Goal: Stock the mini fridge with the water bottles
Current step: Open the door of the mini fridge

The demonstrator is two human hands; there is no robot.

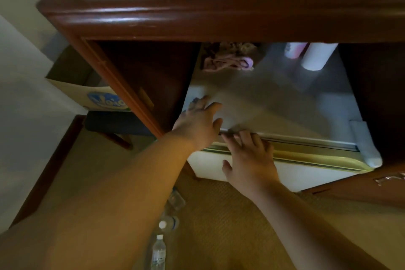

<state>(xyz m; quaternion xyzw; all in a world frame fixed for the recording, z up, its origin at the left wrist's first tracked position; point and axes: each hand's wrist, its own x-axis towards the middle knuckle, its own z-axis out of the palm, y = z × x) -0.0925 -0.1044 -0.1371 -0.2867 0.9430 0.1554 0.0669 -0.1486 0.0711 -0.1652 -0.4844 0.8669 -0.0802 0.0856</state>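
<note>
A white mini fridge [306,173] sits in the dark wooden cabinet [197,19], seen from above. Its grey top [274,98] shows, and its door looks closed. My left hand [197,125] rests flat with spread fingers on the top's front left corner. My right hand [249,158] lies on the door's upper edge, fingertips at the seam. Several clear water bottles with white caps stand on the floor below my arms, one upright bottle [158,252] nearest me and another bottle [167,223] behind it.
A pink cloth [228,62], a white roll [317,57] and a pink container [293,50] sit at the back of the fridge top. A cardboard box with a blue logo [98,98] stands to the cabinet's left. An open wooden door [361,188] is at right. Woven tan carpet [219,226] covers the floor.
</note>
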